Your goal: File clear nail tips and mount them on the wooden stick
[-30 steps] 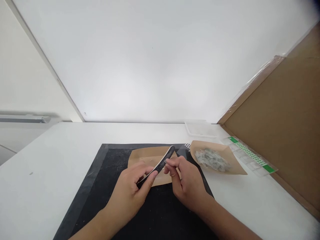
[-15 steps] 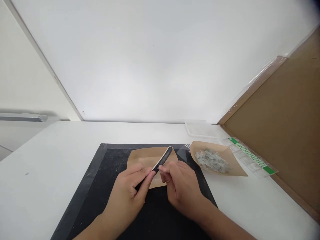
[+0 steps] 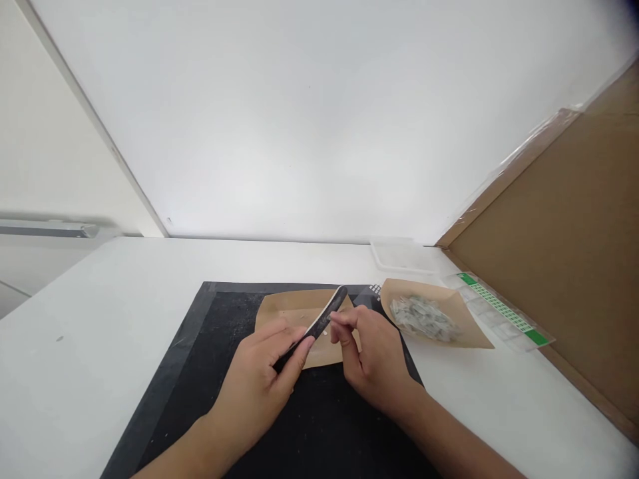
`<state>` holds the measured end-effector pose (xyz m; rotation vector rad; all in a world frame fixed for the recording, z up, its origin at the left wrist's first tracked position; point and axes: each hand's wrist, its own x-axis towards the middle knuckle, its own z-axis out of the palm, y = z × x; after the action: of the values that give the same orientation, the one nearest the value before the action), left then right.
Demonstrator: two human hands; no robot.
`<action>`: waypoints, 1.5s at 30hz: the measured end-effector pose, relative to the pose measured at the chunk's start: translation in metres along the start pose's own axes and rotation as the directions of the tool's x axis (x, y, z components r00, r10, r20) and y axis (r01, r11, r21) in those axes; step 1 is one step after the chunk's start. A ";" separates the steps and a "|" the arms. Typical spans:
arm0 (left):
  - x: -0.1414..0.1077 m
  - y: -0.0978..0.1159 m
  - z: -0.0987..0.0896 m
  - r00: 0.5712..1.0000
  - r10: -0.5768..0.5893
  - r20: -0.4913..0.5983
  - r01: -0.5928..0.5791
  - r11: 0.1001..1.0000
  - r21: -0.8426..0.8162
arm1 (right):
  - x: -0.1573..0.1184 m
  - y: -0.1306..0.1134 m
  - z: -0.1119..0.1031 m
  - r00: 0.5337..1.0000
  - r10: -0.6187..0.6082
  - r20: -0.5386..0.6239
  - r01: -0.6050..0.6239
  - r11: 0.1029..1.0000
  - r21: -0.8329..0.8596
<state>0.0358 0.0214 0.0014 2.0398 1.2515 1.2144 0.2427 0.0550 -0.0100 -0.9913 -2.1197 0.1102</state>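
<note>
Right grip (image 3: pixel 373 354), pinching a tiny piece (image 3: pixel 330 317), moved up the file (image 3: pixel 320 324) clasped low in the left grip (image 3: pixel 259 374).

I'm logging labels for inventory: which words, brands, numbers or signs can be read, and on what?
No readable text.
Green strip on clear case: marks too small to read.
White squares at mat corner: no legible letters.
File: none visible.

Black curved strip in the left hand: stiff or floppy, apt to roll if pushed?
The black curved strip is probably fairly stiff: the left hand grips its lower part, and the free end shows no droop. It's likely light, being slim. Pushed, it seems unlikely to roll: it looks flat-faced, not round.
</note>
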 end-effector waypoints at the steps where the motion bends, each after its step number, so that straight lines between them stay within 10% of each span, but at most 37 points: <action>1: 0.000 0.000 0.000 1.000 0.000 0.004 0.000 1.000 -0.001 | 0.000 0.000 0.000 1.000 0.011 -0.008 -0.011 1.000 0.003; 45: -0.003 0.000 0.001 1.000 -0.026 -0.017 0.027 0.999 0.039 | -0.004 -0.001 0.007 0.999 -0.027 -0.044 0.026 0.999 -0.029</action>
<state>0.0359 0.0184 -0.0001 2.0380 1.3153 1.2060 0.2388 0.0535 -0.0171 -0.9729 -2.0984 0.0440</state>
